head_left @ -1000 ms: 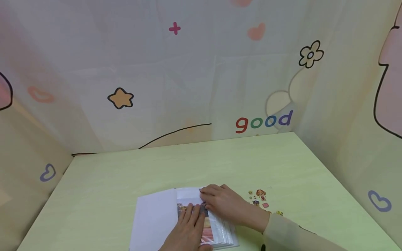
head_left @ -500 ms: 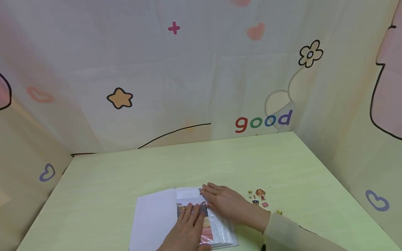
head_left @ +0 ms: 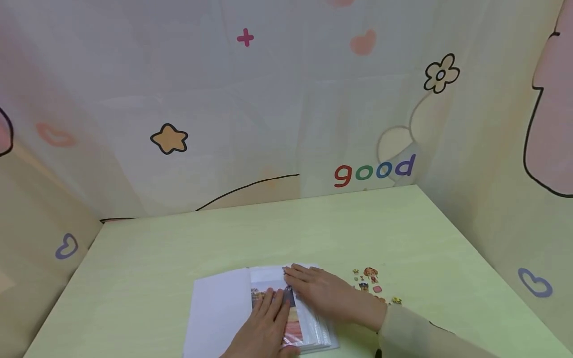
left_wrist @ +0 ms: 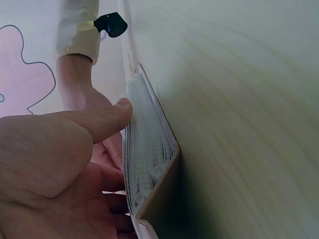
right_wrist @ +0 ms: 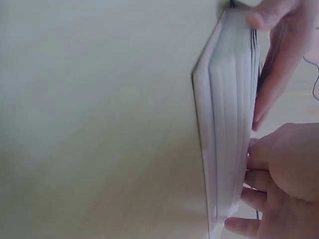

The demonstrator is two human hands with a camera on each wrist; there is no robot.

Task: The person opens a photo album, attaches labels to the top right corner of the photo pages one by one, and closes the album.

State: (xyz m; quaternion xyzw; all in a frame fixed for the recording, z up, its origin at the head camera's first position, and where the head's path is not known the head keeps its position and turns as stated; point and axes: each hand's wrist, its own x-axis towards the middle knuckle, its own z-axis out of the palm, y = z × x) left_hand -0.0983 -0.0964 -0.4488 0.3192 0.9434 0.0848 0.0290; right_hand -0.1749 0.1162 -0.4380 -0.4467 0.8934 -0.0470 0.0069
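A photo album [head_left: 219,308] with a white cover lies open near the table's front edge. Its right side shows a clear-sleeved page holding a picture [head_left: 293,330]. My left hand [head_left: 261,325] rests on that picture with its fingers stretched out. In the left wrist view its thumb lies at the edges of the stacked pages [left_wrist: 144,134]. My right hand [head_left: 322,291] presses the page's upper right part with extended fingers. A bit of a small cartoon sticker [head_left: 285,270] peeks out by its fingertips, the rest hidden. The right wrist view shows these fingers along the album's side [right_wrist: 229,114].
Several cartoon stickers [head_left: 370,274] lie on the table [head_left: 156,253] right of the album, some partly behind the right forearm. A printed fabric backdrop [head_left: 250,109] rises behind the table and along both sides.
My right hand's fingers shift slightly over the page's upper corner, baring the sticker a little more midway and then covering it again. The left hand stays on the picture.
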